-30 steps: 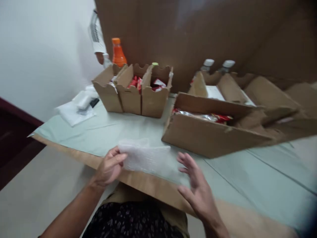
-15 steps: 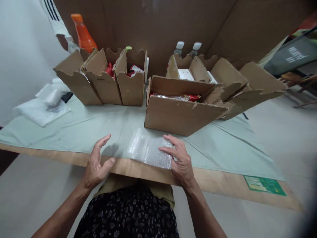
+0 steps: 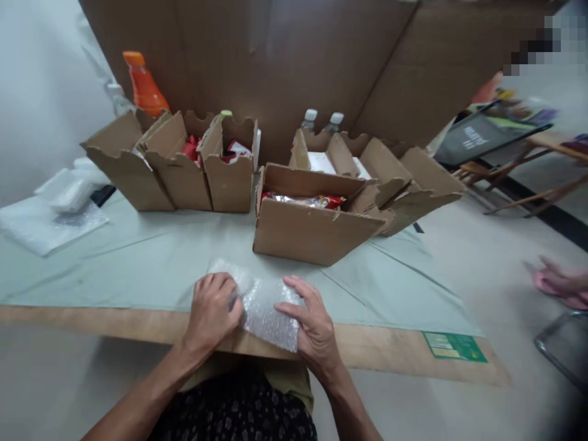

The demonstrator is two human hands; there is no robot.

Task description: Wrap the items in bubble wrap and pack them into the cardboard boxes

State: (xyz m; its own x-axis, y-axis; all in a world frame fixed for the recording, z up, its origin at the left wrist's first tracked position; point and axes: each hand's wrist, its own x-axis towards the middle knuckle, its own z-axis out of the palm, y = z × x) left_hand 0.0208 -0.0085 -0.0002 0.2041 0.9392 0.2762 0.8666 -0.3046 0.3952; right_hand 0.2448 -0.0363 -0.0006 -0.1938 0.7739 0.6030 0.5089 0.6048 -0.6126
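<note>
A clear piece of bubble wrap (image 3: 271,312) lies at the table's front edge, between my two hands. My left hand (image 3: 214,312) is closed on its left end, with the fingers curled down over the plastic. At the right end my right hand (image 3: 315,321) holds the wrap, its thumb beneath or behind the edge and its fingers over the top. Just beyond the wrap stands a long cardboard box (image 3: 307,229) with shiny red and silver packets (image 3: 312,201) inside.
Several open cardboard bins (image 3: 232,187) line the back, with an orange bottle (image 3: 144,86) behind at left. More bubble wrap (image 3: 55,217) is piled at far left. A green label (image 3: 454,346) marks the front edge at right. A person's foot (image 3: 563,282) shows at far right.
My left hand has moved right and closed on the bubble wrap's left end; before, it was apart and open. My right hand stays on the wrap. The camera view has shifted.
</note>
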